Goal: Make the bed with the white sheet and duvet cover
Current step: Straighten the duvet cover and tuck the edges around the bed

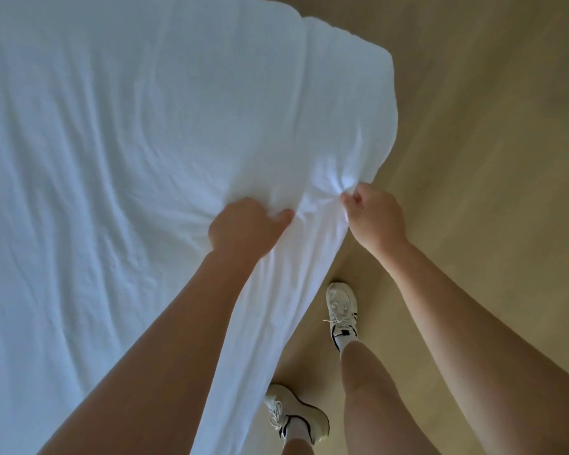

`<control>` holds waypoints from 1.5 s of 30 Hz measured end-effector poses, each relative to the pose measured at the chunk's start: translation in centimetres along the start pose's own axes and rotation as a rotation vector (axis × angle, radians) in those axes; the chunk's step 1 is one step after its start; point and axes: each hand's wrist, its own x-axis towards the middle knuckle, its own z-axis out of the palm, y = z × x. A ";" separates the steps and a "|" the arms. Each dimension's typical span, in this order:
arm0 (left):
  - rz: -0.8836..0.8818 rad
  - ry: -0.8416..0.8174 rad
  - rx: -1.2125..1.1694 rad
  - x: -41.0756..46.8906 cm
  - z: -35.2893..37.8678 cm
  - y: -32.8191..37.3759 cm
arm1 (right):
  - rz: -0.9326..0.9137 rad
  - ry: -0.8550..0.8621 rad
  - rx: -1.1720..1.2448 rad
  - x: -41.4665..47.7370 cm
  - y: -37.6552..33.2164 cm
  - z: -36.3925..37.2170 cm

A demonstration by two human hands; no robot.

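Sheet (112,142): white, spread across the whole top and draped over the near side edge toward the floor (473,159). The mattress underneath is fully covered, so I can't see it. The surface is wrinkled, with long creases fanning toward my hands. The far corner looks rounded over; I can't tell if it's tucked.

Left hand (248,226): on top, at the side edge. Fingers are curled into a bunch of cloth with the thumb alongside, gripping the sheet.

Right hand (375,215): just off the edge, over the floor. Thumb and fingers pinch a gathered fold, and the cloth puckers tight at the pinch. The hands are near each other with a short taut span between them.

My read: I'm pulling the side taut before tucking. I can't make out a separate duvet cover, so the task is probably at an early stage.

Risks:
- The grips are close together, so the pull loads one spot. The creases may get dragged diagonally rather than flattened.
- If I pull too hard sideways, the far side or corner could ride up. The opposite edge is out of view, so I can't check it.
- The right-hand pinch is small and could slip under load.
- The hanging edge sits right by my shoes (342,310). Stepping on it would snag or dirty it.
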 end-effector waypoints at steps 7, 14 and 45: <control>0.350 0.212 -0.303 -3.7 -2.1 2.0 | 0.016 0.010 0.057 0.7 0.1 0.8; 0.105 0.099 -0.267 2.0 -3.0 0.5 | 0.260 0.165 0.477 6.8 -1.2 -0.7; 0.585 0.236 0.261 14.5 -7.4 5.0 | 0.114 0.320 0.214 18.3 -6.0 -2.6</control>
